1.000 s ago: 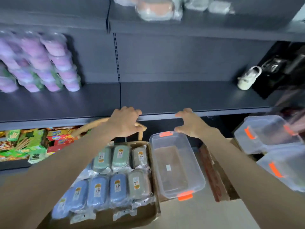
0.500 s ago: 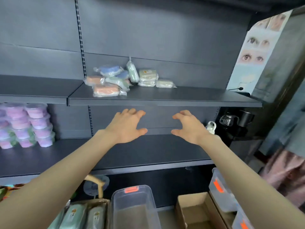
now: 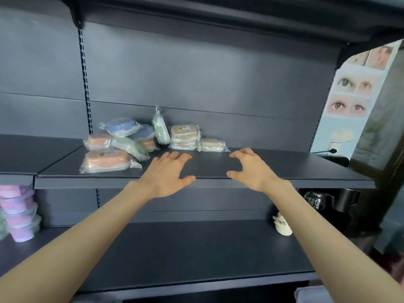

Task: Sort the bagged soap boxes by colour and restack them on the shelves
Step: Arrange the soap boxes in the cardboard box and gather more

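Crinkly clear-bagged rounded soap boxes [image 3: 131, 141] on matte dark shelf [image 3: 284, 169], left hand [image 3: 167, 173] and right hand [image 3: 251, 169] empty, fingers spread

Counting along the upper shelf [image 3: 273, 169]: blue soap boxes [image 3: 122, 126], that's two. Green soap boxes [image 3: 162, 130], two as well, one standing on edge. Orange soap boxes [image 3: 107, 160], two clear, and a third peeks out from under the pile. Beige soap boxes [image 3: 184, 132], a stack of what looks like two, plus a single just beside it. Two hands in shot, left hand [image 3: 166, 173] and right hand [image 3: 251, 169]. On the lower shelf [image 3: 196, 254], one white figure [image 3: 282, 227], and pink tubs [image 3: 19, 215] stacked, too blurred to count.
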The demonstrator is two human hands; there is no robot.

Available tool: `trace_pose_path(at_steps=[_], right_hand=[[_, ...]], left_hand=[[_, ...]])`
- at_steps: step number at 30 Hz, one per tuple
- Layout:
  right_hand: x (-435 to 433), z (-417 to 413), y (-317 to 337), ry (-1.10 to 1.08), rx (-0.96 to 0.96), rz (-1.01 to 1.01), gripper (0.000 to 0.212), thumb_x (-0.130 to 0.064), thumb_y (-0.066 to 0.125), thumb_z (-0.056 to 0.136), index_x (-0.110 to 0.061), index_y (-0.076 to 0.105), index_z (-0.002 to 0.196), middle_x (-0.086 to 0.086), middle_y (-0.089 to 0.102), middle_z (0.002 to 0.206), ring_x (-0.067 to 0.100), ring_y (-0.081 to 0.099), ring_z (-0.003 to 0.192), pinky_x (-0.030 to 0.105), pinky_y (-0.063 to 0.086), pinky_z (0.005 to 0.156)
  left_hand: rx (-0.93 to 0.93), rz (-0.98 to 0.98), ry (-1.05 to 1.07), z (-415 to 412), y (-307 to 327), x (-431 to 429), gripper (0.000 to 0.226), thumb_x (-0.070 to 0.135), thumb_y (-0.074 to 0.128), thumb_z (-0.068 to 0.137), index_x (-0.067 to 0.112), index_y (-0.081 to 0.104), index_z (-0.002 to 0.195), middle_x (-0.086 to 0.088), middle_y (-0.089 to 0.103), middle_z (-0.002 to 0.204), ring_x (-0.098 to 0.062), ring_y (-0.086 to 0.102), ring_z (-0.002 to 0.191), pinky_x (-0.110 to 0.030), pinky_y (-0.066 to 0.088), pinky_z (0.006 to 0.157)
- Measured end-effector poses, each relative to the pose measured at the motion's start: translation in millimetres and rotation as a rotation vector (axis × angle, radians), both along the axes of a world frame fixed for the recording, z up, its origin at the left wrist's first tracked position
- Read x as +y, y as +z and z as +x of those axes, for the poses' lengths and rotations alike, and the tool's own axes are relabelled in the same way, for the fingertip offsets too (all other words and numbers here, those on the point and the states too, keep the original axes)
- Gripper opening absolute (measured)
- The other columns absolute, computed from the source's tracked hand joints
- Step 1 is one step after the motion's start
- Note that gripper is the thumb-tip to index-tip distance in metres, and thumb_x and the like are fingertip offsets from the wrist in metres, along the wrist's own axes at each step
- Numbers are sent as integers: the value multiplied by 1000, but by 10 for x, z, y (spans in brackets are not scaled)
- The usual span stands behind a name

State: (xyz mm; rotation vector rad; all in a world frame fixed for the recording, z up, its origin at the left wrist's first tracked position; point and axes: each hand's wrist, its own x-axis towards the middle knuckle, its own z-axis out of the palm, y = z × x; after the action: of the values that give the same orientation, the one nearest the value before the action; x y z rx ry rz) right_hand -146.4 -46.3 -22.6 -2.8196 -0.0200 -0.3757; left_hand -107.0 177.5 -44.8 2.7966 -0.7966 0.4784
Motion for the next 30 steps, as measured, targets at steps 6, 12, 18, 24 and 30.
trace_pose_path(at_steps=[6,12,18,24,30], right_hand=[[-287,836,68,38,1,24,55,-33,61,93,-16,42,142,7,33,147,27,39,132,43,36,108],[-592,1770,16,83,10,32,57,-33,62,92,-12,43,141,8,40,137,28,46,124,40,39,104],[-863,2825,-104,150,55,54,56,-36,61,92,-12,44,139,11,43,137,30,46,124,40,38,105],[-1010,3675,-289,192,95,109,64,-48,57,92,-18,37,146,8,36,150,32,28,137,42,27,112],[-1126,4110,-407,205,139,140,64,-56,48,93,-28,33,148,-1,32,155,26,22,143,42,19,116]], left_hand=[[41,-61,43,727,-7,-289,61,51,45,94,21,31,145,-6,41,141,-26,37,131,-41,33,105],[67,-127,115,1576,-54,-581,58,49,46,95,19,33,142,-8,41,139,-27,39,129,-42,35,104],[79,-214,237,2513,-103,-844,60,47,48,95,18,31,144,-7,36,144,-28,37,132,-42,34,107],[-12,-222,316,3316,-140,-933,69,52,46,93,17,25,148,-7,26,151,-27,25,139,-41,26,112],[60,-138,380,3773,-194,-968,75,65,32,91,30,7,152,1,5,160,-18,1,147,-41,8,115]])
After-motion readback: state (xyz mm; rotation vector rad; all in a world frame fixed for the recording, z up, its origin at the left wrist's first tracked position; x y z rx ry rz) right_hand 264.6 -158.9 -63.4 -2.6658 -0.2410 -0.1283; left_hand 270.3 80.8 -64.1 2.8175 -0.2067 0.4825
